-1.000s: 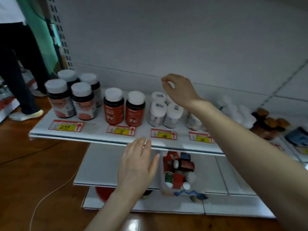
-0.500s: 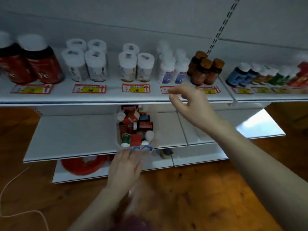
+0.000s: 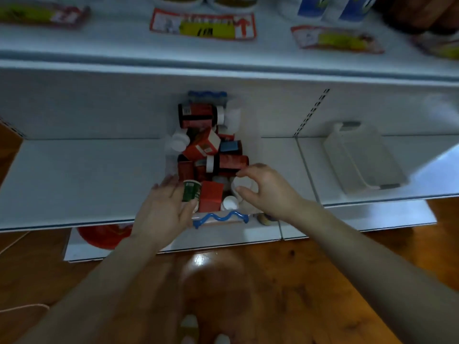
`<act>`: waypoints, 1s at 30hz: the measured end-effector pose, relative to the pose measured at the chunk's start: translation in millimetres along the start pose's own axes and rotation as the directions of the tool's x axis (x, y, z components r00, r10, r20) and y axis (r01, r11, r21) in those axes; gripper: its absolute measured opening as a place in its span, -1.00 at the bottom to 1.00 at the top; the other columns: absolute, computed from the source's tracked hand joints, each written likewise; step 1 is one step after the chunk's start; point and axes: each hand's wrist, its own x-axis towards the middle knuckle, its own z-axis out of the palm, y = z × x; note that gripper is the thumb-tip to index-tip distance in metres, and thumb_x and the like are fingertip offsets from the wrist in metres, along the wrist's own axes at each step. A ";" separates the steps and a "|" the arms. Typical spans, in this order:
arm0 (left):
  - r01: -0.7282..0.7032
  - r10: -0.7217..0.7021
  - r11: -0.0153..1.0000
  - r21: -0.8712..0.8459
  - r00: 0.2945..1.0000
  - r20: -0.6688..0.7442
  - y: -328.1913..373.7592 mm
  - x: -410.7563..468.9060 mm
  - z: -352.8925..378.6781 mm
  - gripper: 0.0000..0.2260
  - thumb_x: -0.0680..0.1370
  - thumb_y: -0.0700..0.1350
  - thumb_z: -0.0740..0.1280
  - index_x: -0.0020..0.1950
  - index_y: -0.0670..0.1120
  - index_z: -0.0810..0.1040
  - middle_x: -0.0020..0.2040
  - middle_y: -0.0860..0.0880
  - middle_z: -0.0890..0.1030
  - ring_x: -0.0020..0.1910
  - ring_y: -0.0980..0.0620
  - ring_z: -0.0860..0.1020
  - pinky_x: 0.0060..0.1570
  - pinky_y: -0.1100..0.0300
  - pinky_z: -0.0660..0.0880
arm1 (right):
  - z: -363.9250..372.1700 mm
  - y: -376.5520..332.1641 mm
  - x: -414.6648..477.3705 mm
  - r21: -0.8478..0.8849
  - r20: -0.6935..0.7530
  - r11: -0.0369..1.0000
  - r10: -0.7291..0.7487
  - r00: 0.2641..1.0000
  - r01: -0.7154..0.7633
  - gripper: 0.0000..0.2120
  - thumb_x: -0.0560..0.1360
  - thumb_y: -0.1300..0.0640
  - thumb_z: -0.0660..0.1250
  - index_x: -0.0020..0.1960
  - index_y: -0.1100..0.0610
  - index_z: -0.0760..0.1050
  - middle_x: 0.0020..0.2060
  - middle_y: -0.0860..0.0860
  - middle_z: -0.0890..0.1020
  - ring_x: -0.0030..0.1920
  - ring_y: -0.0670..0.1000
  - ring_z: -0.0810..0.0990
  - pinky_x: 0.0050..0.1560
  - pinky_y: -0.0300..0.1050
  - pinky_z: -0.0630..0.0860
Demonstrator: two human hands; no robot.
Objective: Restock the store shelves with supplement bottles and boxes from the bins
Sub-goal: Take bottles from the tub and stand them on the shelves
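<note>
**Supplement bottles (image 3: 231,162) mostly unshelved: restock has a long way to go**

Far left, btm shelf: a red round thing (image 3: 104,234) pokes out from under the mid shelf (image 3: 74,184); can't tell what it is. Left grip (image 3: 164,209) is flat-fingered and holds nothing. It lies against the front-left corner of the bin (image 3: 218,217), fingertips just beside a green bottle (image 3: 190,192) standing at the near end.

The bin is clear w/ a blue wavy handle. It sits on the mid shelf, front end at the shelf lip. It's heaped w/ red bottles on their sides, red boxes (image 3: 211,198) and white caps.

Right grip (image 3: 267,192) is over the bin's near-right corner, finger & thumb curled about a pale capped thing (image 3: 242,184). Too blurred to say if they've pinched it, so can't tell. Further right on the same shelf is a second clear bin (image 3: 360,160) w/ nothing showing inside.

Progress, as I read it:
- Top shelf (image 3: 124,58) has price tags (image 3: 202,26) along the front and stock behind them, incl. white bottles w/ blue labels (image 3: 323,6) to the right, so some rows look filled.
- Mid shelf shows only the 2 bins, no faced stock.
- One bin looks done. The other is piled high, so most of the job is left, approx one item at a time.
</note>
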 end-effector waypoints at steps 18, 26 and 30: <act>0.027 -0.029 0.999 -0.031 0.997 -0.073 -6.8 1.1 27.3 -0.54 0.54 -0.02 0.03 0.12 -0.32 0.55 0.13 -0.30 0.57 0.23 -0.30 0.47 0.14 -0.27 0.38 | 62.3 35.6 79.2 -0.440 0.340 0.892 0.270 0.901 -0.101 -0.63 0.51 0.26 0.23 0.31 0.18 0.34 0.24 0.18 0.39 0.17 0.16 0.45 -0.05 -0.13 0.36; -0.012 0.013 0.998 0.058 1.000 -0.006 -9.3 2.1 16.9 -0.53 0.51 0.00 0.06 0.06 -0.32 0.59 0.08 -0.28 0.60 0.19 -0.27 0.51 0.16 -0.31 0.33 | 20.0 23.4 57.7 -0.267 0.181 0.950 0.213 0.960 -0.161 -0.52 0.47 0.12 0.31 0.35 0.09 0.30 0.19 0.18 0.38 0.17 0.18 0.40 -0.01 -0.16 0.31; -0.093 0.093 0.995 -0.019 0.996 0.003 -8.9 12.6 7.8 -0.58 0.47 -0.01 0.13 -0.03 -0.31 0.60 0.00 -0.30 0.61 0.01 -0.29 0.59 0.09 -0.25 0.41 | -3.9 22.6 26.3 -0.084 -0.081 0.985 0.142 0.987 -0.148 -0.53 0.40 0.10 0.36 0.30 0.06 0.40 0.09 0.15 0.49 0.10 0.13 0.45 -0.12 -0.22 0.27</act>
